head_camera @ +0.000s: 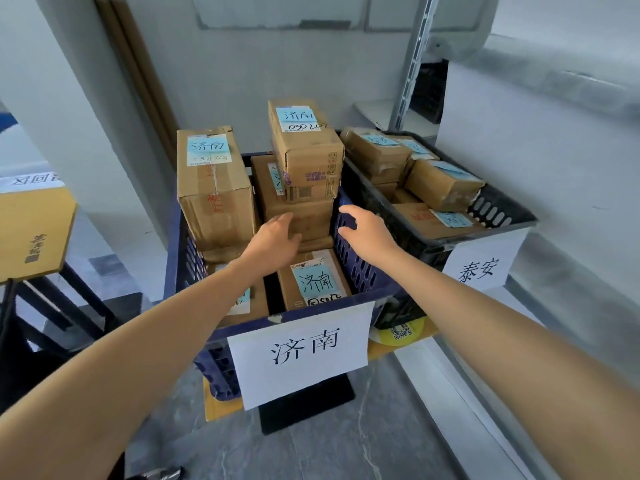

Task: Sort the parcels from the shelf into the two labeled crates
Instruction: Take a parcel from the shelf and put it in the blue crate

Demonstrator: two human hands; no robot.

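Head view: your left hand [277,237] lies flat, fingers loose, against the front of the lower box [304,216] in the blue crate [194,271] — gripping nothing. Your right hand [367,233] hangs slack just right of it, by the crate's inner wall, also empty. The tall box [304,150] stands upright directly above and beyond both hands, approx. equidistant. Black crate [498,209] sits right of the right hand. Blue crate is packed — little room left.

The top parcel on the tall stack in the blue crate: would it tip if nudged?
Probably. The top parcel stands well above the blue crate rim, perched on a lower box, so nothing braces it. Its creased, taped cardboard looks fairly stiff and unlikely to slip from a hand.
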